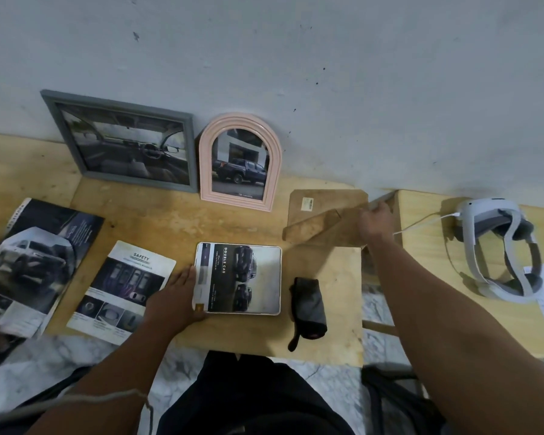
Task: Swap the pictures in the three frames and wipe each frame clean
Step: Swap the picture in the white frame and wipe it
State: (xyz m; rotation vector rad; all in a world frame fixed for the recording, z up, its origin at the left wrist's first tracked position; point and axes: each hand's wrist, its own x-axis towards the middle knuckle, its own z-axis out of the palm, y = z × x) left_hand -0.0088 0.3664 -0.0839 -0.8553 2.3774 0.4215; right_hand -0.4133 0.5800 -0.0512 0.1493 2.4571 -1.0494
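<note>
The white frame (237, 278) lies flat on the wooden table (157, 211) right in front of you, with a car picture (headed "DOUBLE CAB") showing in it. Your left hand (176, 298) rests on its left edge, fingers straight and flat, gripping nothing. Your right hand (377, 224) reaches out to the brown backing board (324, 216) lying behind and to the right of the frame; its fingers curl over the board's right edge. A dark folded cloth (308, 306) lies just right of the white frame. Against the wall lean the grey frame (124, 141) and, beside it, the pink arched frame (240, 161), each with a car picture. To your left lie a safety leaflet (123, 288) and a brochure (35, 262). Far right sits a white headset (496, 246) with its cable
</note>
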